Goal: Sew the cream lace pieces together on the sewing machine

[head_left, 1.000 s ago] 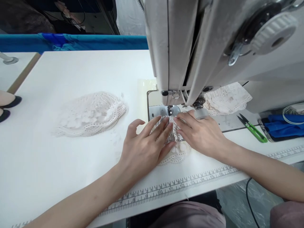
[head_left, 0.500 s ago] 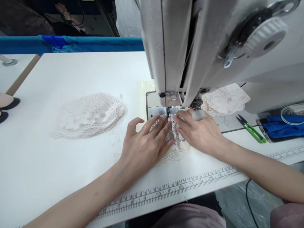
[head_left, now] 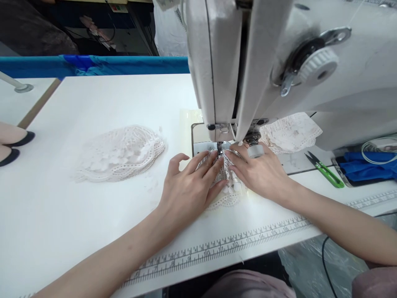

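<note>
A piece of white lace (head_left: 230, 201) lies under the presser foot (head_left: 219, 147) of the sewing machine (head_left: 225, 70). My left hand (head_left: 189, 184) rests on its left part, fingers spread and fingertips close in front of the foot. From the other side, my right hand (head_left: 260, 171) lies on the lace with its fingers stretched toward the foot. Both hands hide much of the piece, and its scalloped edge shows below them. Left of my left hand sits a stack of white lace pieces (head_left: 120, 153).
More lace (head_left: 291, 132) lies behind my right hand, under the machine arm. Green-handled thread snips (head_left: 328, 174) are to the right, beside a phone-like dark object with blue cloth (head_left: 369, 165). A printed ruler (head_left: 207, 254) runs along the table's front edge.
The view has shifted slightly, so the machine and table appear moved in the picture. Both hands keep almost the same place on the lace by the presser foot.
</note>
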Motion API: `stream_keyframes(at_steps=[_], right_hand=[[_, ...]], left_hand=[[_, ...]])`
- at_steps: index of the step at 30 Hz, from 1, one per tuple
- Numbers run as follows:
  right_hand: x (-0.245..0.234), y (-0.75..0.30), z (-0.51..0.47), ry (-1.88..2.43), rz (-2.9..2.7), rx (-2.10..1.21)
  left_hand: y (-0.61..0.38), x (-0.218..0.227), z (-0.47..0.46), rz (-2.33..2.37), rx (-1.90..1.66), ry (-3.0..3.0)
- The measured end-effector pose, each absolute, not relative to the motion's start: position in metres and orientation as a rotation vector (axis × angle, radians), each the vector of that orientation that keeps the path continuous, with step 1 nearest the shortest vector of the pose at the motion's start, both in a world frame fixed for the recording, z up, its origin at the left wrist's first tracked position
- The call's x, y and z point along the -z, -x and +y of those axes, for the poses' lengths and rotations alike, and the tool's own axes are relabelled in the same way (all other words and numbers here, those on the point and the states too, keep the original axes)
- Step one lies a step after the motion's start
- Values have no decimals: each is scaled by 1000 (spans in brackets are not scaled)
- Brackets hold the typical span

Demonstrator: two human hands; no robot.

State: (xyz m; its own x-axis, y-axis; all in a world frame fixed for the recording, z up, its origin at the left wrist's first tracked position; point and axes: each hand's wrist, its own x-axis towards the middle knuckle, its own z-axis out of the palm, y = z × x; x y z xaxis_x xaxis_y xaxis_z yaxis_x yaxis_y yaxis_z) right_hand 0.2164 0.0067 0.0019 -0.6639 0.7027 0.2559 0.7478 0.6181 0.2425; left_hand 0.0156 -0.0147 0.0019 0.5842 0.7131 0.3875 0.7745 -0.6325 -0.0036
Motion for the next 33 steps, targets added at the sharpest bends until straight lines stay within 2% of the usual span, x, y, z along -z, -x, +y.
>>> stream_keyframes(at_steps=[10, 13, 16, 18, 23, 27, 30, 33], right_hand=[[-10, -222, 9, 1174, -2649, 384], [-27, -228, 6, 1128, -2657, 24], [-41, -235, 3, 1110, -2764, -485], [-45, -237, 2, 1113, -2810, -629], [-45, -237, 3, 1230, -2637, -752], [-44, -234, 2, 1258, -2510, -826], [-37, -230, 1, 1175, -2549, -700], [-25, -227, 1, 1135, -2477, -397]], left_hand=[[-13, -4, -16, -1209, 565, 2618], [-8, -16, -24, -1191, 614, 2742], [-7, -27, -34, -1255, 443, 2970], [-9, -28, -38, -1275, 323, 3017], [-18, -14, -29, -1222, 293, 2820], [-19, -12, -13, -1363, 452, 2947], [-16, -20, -4, -1664, 671, 3080], [-14, -29, 5, -1866, 765, 3110]])
